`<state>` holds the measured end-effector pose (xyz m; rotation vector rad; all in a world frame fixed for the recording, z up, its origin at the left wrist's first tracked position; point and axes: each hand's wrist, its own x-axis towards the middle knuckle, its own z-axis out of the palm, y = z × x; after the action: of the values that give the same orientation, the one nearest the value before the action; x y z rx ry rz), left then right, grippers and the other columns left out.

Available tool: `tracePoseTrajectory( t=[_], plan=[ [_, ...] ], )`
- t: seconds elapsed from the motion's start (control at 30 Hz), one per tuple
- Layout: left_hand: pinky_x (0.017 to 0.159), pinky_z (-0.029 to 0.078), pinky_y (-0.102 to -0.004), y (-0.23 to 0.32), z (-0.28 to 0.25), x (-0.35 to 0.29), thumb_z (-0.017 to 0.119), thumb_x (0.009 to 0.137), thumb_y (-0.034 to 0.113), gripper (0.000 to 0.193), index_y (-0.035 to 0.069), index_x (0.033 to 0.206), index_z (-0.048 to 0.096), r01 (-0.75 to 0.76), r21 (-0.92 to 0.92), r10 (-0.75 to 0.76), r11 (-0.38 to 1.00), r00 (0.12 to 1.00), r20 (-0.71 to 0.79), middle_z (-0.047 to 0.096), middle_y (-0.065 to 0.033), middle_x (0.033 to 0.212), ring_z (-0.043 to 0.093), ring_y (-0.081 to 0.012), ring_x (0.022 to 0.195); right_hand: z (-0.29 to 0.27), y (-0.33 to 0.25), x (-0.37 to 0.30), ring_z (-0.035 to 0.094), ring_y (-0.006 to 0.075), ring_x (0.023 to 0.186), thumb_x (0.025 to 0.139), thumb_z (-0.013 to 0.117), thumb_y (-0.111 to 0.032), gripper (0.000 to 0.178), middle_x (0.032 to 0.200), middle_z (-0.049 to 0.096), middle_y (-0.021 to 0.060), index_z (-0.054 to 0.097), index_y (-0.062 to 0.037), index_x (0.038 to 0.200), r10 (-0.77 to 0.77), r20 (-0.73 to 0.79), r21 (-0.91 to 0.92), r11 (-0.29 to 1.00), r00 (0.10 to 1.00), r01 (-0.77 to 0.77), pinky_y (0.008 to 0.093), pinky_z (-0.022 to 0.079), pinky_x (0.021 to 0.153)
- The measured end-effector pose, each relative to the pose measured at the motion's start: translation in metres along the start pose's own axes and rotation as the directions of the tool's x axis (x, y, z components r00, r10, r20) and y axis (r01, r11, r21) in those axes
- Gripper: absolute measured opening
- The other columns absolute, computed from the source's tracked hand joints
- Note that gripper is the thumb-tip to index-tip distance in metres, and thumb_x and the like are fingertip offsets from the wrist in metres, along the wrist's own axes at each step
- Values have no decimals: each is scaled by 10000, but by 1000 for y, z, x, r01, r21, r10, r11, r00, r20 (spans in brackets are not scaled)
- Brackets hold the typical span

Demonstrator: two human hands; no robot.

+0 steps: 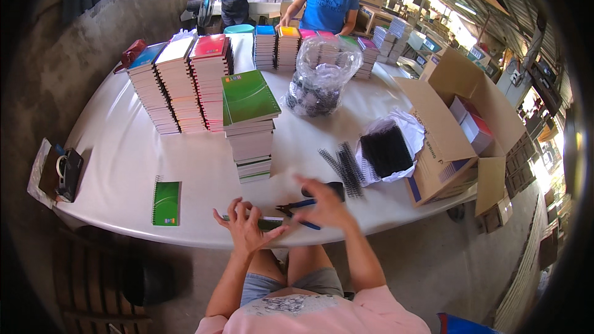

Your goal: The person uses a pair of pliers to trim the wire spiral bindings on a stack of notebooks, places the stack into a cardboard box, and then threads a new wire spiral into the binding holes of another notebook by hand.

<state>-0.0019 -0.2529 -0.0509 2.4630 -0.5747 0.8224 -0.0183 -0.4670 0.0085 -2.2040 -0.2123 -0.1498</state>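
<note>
At the near table edge my left hand (246, 227) grips a small green notebook (268, 224), thumb along its near side and fingers bent over it; part of the notebook is hidden by the hand. My right hand (325, 205), slightly blurred, hovers with fingers apart and nothing visible in them. Close beside it lie blue-handled pliers (296, 206) and a dark, flat object (334, 190), partly covered by the hand. Another green spiral notebook (166, 203) lies flat to the left. Ahead stands a tall stack of green-covered notebooks (250, 102).
Loose black spiral coils (344, 170) lie beside a paper-wrapped bundle of coils (388, 153). An open carton (442, 148) stands at right. Tall notebook stacks (210, 86) and a clear plastic bag (317, 80) stand farther back. A person in blue (328, 7) stands across the table (117, 154).
</note>
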Motion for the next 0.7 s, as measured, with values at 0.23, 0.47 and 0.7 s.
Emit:
tracePoseTrajectory(
  t=[0.23,0.47,0.7],
  plan=[
    [903,217,-601,19,26,-1,773,462,588,618,113,733,487,135,-35,-139,990,957,-256,438,-89,928,396,-322,1016,-55,100,56,385,351,1251,797,651,-323,601,1253,478,198,437,-96,1310,342,-574,-502,571,744,-650,435,377,966],
    [837,305,-488,20,11,7,781,478,479,551,100,740,480,70,-29,-74,997,977,-200,458,-97,889,421,-320,945,-68,110,81,547,398,1074,896,524,-264,494,1122,568,215,384,-58,1323,538,-221,-696,497,813,-518,466,445,899],
    [804,315,-455,19,19,3,777,498,476,497,112,714,515,13,-50,-25,999,971,-236,485,-68,860,431,-303,927,-83,91,70,433,334,1192,867,573,-241,712,1248,445,148,180,-219,1461,335,-293,-726,531,896,-436,531,377,944]
  ],
)
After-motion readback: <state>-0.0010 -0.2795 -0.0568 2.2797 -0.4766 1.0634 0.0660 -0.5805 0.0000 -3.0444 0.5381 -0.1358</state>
